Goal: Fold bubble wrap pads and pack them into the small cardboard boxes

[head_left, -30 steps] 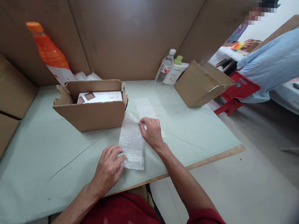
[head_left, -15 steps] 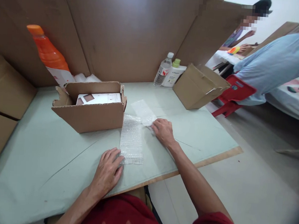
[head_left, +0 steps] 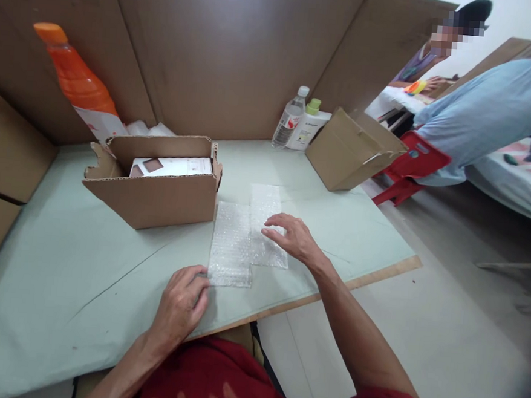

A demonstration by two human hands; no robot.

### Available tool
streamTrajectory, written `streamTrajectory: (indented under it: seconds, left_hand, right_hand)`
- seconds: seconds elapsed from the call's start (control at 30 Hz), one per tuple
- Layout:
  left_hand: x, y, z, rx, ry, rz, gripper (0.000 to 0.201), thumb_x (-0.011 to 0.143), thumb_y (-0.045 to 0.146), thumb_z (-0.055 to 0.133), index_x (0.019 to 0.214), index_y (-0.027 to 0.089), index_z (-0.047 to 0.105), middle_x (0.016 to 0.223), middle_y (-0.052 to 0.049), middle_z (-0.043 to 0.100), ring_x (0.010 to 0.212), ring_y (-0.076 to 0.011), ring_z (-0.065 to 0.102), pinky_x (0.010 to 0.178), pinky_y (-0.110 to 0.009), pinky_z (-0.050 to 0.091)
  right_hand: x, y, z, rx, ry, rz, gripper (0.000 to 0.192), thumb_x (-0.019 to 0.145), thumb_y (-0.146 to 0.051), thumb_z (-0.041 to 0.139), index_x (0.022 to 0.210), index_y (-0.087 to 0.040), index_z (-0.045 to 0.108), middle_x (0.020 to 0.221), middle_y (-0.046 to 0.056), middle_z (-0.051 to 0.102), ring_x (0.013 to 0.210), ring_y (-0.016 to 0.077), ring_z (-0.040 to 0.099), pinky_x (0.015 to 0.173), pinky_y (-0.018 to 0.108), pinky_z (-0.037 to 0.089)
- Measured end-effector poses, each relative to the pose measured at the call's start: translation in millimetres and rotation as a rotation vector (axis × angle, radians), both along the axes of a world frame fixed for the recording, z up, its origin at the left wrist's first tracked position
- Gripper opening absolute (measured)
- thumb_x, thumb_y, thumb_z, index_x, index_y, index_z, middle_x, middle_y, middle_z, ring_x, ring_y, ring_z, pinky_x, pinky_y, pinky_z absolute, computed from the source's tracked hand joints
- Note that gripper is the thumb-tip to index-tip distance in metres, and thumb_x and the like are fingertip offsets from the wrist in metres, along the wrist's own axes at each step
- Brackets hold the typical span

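Note:
Two strips of clear bubble wrap lie flat side by side on the table, the left strip (head_left: 231, 245) nearer me and the right strip (head_left: 265, 200) a little farther back. My right hand (head_left: 293, 234) is over the right strip, thumb and fingertips apart with nothing between them. At the lower left corner of the left strip, my left hand (head_left: 181, 299) rests on the table, its fingers loosely bent and the fingertips at the wrap's edge. An open cardboard box (head_left: 174, 202) stands left of the strips, with a white printed box (head_left: 172, 166) inside.
An orange bottle (head_left: 80, 83) leans behind the box. A clear water bottle (head_left: 290, 119), a white bottle with green cap (head_left: 309, 129) and another carton (head_left: 348, 153) stand at the back right. Cardboard panels (head_left: 239, 58) wall the table (head_left: 84, 247). Other people sit beyond, one on a red stool (head_left: 414, 158).
The right strip has been turned and laid straight beside the left one. My right hand has let go of it, its fingers now spread. My left hand has shifted slightly left.

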State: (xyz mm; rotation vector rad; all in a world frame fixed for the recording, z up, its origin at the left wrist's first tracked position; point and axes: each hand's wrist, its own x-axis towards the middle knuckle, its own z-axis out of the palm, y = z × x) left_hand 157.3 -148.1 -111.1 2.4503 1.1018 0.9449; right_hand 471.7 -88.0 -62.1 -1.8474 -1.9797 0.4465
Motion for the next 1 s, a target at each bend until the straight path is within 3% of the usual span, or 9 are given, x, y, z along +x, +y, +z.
streamTrajectory:
  seconds: [0.2, 0.33, 0.47, 0.53, 0.6, 0.73, 0.83, 0.93, 1.0]
  left_hand:
    - [8.7, 1.9, -0.3, 0.016, 0.219, -0.048, 0.044, 0.081, 0.001, 0.055, 0.122, 0.018, 0.062, 0.117, -0.009, 0.068, 0.104, -0.0263, 0.060, 0.087, -0.041, 0.049]
    - [17.2, 15.3, -0.6, 0.055, 0.294, -0.024, 0.025, 0.081, -0.002, 0.054, 0.090, 0.019, 0.065, 0.087, -0.004, 0.069, 0.082, -0.0239, 0.057, 0.071, -0.038, 0.045]
    - [23.6, 9.9, 10.9, 0.091, 0.043, -0.105, 0.023, 0.083, -0.002, 0.053, 0.089, 0.019, 0.062, 0.087, -0.005, 0.066, 0.084, -0.0212, 0.056, 0.078, -0.036, 0.045]
    - [36.9, 5.7, 17.7, 0.084, -0.040, -0.175, 0.023, 0.082, -0.001, 0.054, 0.091, 0.019, 0.062, 0.088, -0.005, 0.064, 0.088, -0.0212, 0.056, 0.083, -0.037, 0.046]
    - [57.0, 4.5, 19.9, 0.067, -0.056, -0.235, 0.023, 0.081, -0.001, 0.053, 0.090, 0.019, 0.062, 0.088, -0.005, 0.064, 0.089, -0.0215, 0.056, 0.085, -0.037, 0.046]
    - [94.3, 4.8, 9.0, 0.025, 0.084, -0.283, 0.021, 0.076, 0.001, 0.054, 0.083, 0.020, 0.061, 0.083, -0.005, 0.063, 0.084, -0.0226, 0.055, 0.080, -0.038, 0.047]
    - [102.7, 0.9, 0.7, -0.006, 0.167, -0.251, 0.019, 0.074, 0.003, 0.055, 0.079, 0.020, 0.060, 0.079, -0.005, 0.062, 0.080, -0.0236, 0.055, 0.075, -0.039, 0.046]
    - [100.4, -4.5, 2.3, -0.027, 0.162, -0.242, 0.016, 0.077, 0.008, 0.058, 0.086, 0.020, 0.062, 0.086, -0.006, 0.064, 0.086, -0.0244, 0.057, 0.079, -0.040, 0.046]
    - [100.4, -5.6, 5.5, -0.023, 0.165, -0.276, 0.024, 0.078, 0.012, 0.061, 0.100, 0.020, 0.064, 0.106, -0.010, 0.067, 0.102, -0.0272, 0.058, 0.090, -0.043, 0.046]
  right_hand:
    - [-61.9, 65.3, -13.9, 0.015, -0.331, 0.037, 0.034, 0.089, -0.030, 0.069, 0.117, -0.012, 0.070, 0.133, 0.020, 0.065, 0.121, 0.0355, 0.057, 0.099, 0.048, 0.044]
    - [-84.5, 69.9, -21.9, 0.042, -0.350, 0.081, 0.018, 0.093, -0.019, 0.058, 0.105, -0.013, 0.070, 0.125, 0.017, 0.069, 0.127, 0.0315, 0.054, 0.100, 0.044, 0.041]
    - [-57.2, 34.4, -1.8, 0.302, -0.247, 0.048, 0.014, 0.096, -0.020, 0.053, 0.100, -0.017, 0.066, 0.125, 0.012, 0.069, 0.130, 0.0273, 0.052, 0.105, 0.042, 0.035]
    - [-31.6, 20.6, 9.4, 0.460, -0.194, -0.002, 0.010, 0.095, -0.022, 0.055, 0.097, -0.018, 0.064, 0.124, 0.011, 0.069, 0.126, 0.0274, 0.054, 0.103, 0.042, 0.036]
    - [-7.1, 15.0, 11.0, 0.504, -0.192, -0.045, 0.008, 0.094, -0.022, 0.056, 0.095, -0.019, 0.063, 0.125, 0.011, 0.069, 0.122, 0.0280, 0.056, 0.101, 0.042, 0.037]
    - [20.9, 16.2, -20.4, 0.304, -0.267, -0.087, 0.010, 0.092, -0.023, 0.059, 0.098, -0.019, 0.066, 0.125, 0.013, 0.068, 0.117, 0.0308, 0.057, 0.097, 0.044, 0.041]
    - [25.4, 13.2, -48.8, 0.173, -0.323, -0.080, 0.028, 0.093, -0.027, 0.060, 0.118, -0.017, 0.065, 0.136, 0.017, 0.063, 0.124, 0.0327, 0.054, 0.099, 0.046, 0.041]
    - [24.7, 6.3, -59.4, 0.246, -0.346, -0.117, 0.047, 0.096, -0.035, 0.058, 0.138, -0.015, 0.056, 0.145, 0.019, 0.055, 0.131, 0.0342, 0.049, 0.103, 0.048, 0.038]
    - [22.8, 4.2, -59.3, 0.302, -0.341, -0.105, 0.047, 0.096, -0.038, 0.059, 0.137, -0.017, 0.057, 0.145, 0.018, 0.055, 0.129, 0.0342, 0.049, 0.103, 0.049, 0.038]
